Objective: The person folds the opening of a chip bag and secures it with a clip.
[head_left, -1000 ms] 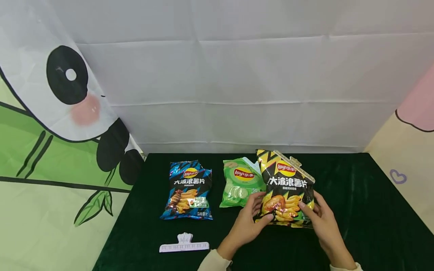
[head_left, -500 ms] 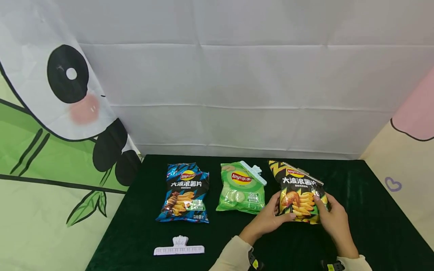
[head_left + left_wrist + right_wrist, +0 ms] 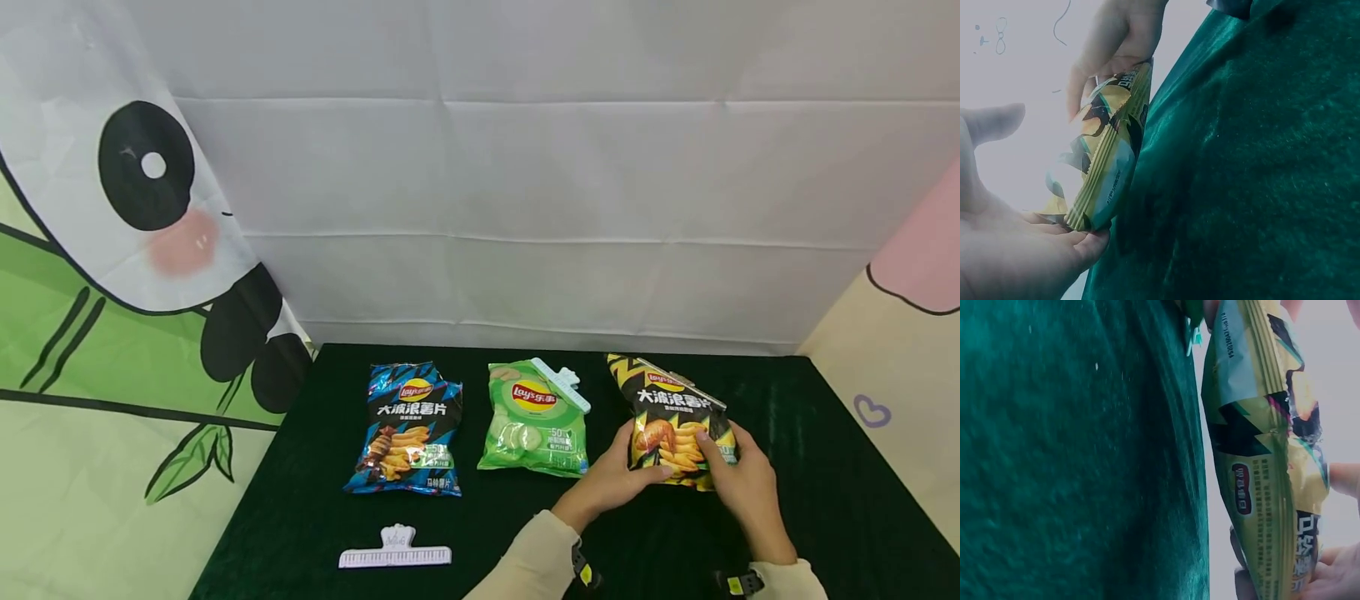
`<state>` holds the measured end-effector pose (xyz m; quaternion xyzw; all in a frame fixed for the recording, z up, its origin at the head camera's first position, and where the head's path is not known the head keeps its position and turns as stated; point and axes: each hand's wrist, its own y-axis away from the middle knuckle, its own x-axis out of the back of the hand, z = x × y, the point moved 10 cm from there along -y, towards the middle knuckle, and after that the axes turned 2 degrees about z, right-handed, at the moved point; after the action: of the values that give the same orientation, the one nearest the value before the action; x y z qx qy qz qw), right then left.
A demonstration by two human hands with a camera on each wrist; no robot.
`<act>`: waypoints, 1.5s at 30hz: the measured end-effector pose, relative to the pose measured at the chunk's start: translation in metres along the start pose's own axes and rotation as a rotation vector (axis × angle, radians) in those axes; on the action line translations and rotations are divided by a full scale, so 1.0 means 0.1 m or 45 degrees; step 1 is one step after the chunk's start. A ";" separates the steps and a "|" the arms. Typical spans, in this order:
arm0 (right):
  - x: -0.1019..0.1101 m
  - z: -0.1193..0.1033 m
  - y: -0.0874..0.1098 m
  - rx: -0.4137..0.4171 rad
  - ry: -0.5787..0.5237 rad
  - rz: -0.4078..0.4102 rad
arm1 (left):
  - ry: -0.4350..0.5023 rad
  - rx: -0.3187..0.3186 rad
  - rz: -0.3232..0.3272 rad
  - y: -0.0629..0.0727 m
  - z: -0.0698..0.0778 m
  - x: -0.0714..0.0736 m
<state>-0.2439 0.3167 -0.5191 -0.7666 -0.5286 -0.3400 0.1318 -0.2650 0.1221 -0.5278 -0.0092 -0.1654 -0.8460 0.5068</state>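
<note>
Both hands hold a black and yellow potato chip bag (image 3: pixel 670 415) at the right of the table in the head view. A pale gold sealing clip (image 3: pixel 693 392) runs along its slanted upper right edge. My left hand (image 3: pixel 609 482) grips the lower left side, fingers behind and thumb across the front. On the lower right side, my right hand (image 3: pixel 748 482) has its thumb on the front and its fingers behind. The left wrist view shows the bag's bottom seam (image 3: pixel 1094 172) close over the cloth. From the right wrist, the bag's back (image 3: pixel 1254 450) is visible.
A green chip bag (image 3: pixel 528 425) with a light blue clip (image 3: pixel 564 383) lies left of my hands. Farther left is a blue chip bag (image 3: pixel 408 437). A loose white clip (image 3: pixel 395 552) lies in front of it on the dark green cloth (image 3: pixel 825 467). A white backdrop stands behind.
My hands have moved the black and yellow bag to the right and lower over the table. The green bag and its clip, partly covered before, now show in full.
</note>
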 end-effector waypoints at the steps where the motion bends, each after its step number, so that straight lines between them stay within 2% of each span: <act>1: 0.01 0.00 -0.01 0.007 0.010 0.015 | 0.003 -0.001 0.003 -0.01 0.00 -0.01; 6: -0.01 0.02 -0.04 0.017 0.046 0.004 | 0.020 0.023 0.013 -0.03 -0.03 -0.05; 11: -0.14 0.10 -0.10 -0.012 0.125 -0.158 | 0.011 0.080 0.003 -0.04 -0.09 -0.10; 15: -0.24 0.16 -0.13 -0.049 0.144 -0.243 | -0.026 0.075 -0.005 -0.05 -0.12 -0.11; 18: -0.32 0.16 -0.13 -0.054 0.137 -0.253 | -0.132 0.067 0.017 0.01 -0.14 0.00; 20: -0.35 0.13 -0.11 -0.040 0.136 -0.244 | -0.217 0.054 0.035 0.09 -0.13 0.12; 24: -0.27 0.03 -0.06 -0.027 0.136 -0.147 | -0.302 -0.066 0.077 0.32 0.07 0.47; 28: -0.11 -0.11 0.04 0.003 0.155 -0.012 | -0.331 -0.220 0.132 0.58 0.30 0.93; 32: -0.15 -0.31 0.18 0.083 0.154 0.049 | -0.390 -0.271 0.246 0.90 0.35 1.47; 37: -0.19 -0.63 0.36 0.246 0.077 0.180 | -0.419 -0.247 0.467 1.26 0.26 2.13; 41: -0.28 -0.96 0.54 0.434 -0.024 0.249 | -0.421 -0.189 0.635 1.53 0.03 2.63; 43: -0.40 -1.10 0.62 0.496 -0.084 0.222 | -0.416 -0.117 0.709 1.62 -0.13 2.87; 45: -0.58 -1.21 0.70 0.522 -0.139 0.136 | -0.404 -0.028 0.774 1.70 -0.32 3.07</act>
<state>-0.2396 0.1788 -0.4576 -0.7679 -0.5518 -0.1757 0.2739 -0.2625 -0.2227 -0.4554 -0.1948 -0.2228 -0.6460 0.7037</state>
